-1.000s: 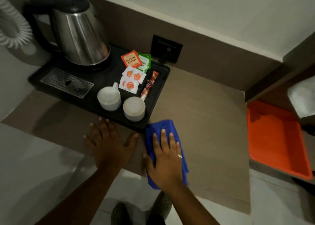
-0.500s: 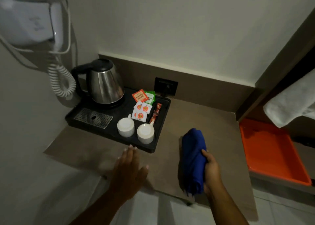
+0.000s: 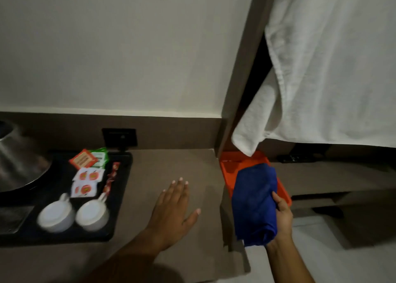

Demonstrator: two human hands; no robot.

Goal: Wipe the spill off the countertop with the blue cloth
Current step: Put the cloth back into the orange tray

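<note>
My right hand grips the bunched blue cloth and holds it off the countertop's right edge, over the near end of an orange tray. My left hand lies flat with fingers spread on the brown countertop, just right of the black tray. No spill shows on the countertop surface in this dim light.
A black tray at the left carries a steel kettle, two white cups, and tea and sugar sachets. A wall socket sits behind it. A white towel hangs over the orange tray.
My right hand lifted the blue cloth off the countertop, bunched it, and carried it right over the orange tray. My left hand slid right along the countertop. The view turned rightward.
</note>
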